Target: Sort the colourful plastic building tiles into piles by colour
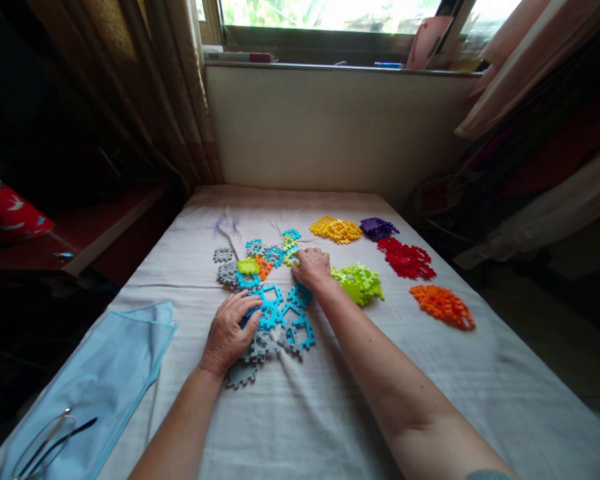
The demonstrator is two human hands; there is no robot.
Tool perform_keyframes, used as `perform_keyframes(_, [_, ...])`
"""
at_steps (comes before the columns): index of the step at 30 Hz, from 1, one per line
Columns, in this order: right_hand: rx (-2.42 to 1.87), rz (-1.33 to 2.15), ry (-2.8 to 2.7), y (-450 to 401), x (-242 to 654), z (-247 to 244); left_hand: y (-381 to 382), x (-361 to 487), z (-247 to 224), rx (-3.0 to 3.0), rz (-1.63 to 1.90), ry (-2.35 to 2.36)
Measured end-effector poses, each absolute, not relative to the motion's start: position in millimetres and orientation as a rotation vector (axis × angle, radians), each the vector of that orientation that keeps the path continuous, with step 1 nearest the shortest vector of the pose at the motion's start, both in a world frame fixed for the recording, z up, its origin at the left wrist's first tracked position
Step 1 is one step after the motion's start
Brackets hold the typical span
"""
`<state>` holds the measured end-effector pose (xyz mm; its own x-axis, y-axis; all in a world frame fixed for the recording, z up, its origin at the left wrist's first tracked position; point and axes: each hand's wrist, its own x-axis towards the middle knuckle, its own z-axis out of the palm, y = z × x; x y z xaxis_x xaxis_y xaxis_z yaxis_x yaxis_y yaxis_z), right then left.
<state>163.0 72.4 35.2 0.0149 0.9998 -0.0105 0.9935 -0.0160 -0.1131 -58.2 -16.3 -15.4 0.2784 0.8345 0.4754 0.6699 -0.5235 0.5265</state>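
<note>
Blue notched plastic pieces [271, 294] and grey ones [241, 374] lie mixed in the middle of the white sheet. My left hand [230, 329] rests on the left side of this mix, fingers apart over blue pieces. At the upper right of the mix, my right hand [311, 267] has its fingers curled down beside a few yellow-green pieces [289, 248]; its fingertips are hidden, and I cannot make out what they hold. An orange piece [264, 267] lies among the blue ones. Just right of my right hand sits a lime green pile [359, 285], partly behind my forearm.
Separate piles of yellow [335, 230], purple [379, 229], red [407, 259] and orange pieces [443, 307] lie to the right. A light blue cloth [110, 360] with eyeglasses [47, 440] on it lies at the left. A wall and window stand behind.
</note>
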Motion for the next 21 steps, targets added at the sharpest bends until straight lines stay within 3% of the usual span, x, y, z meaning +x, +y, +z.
perform_keyframes(13, [-2.077,0.107,-2.084,58,171,38,-15,-59,-17,2.359,1.096,1.387])
perform_keyframes(21, [-2.162,-0.035,-1.676,0,247,52,-15,-59,-16,2.348,1.067,1.374])
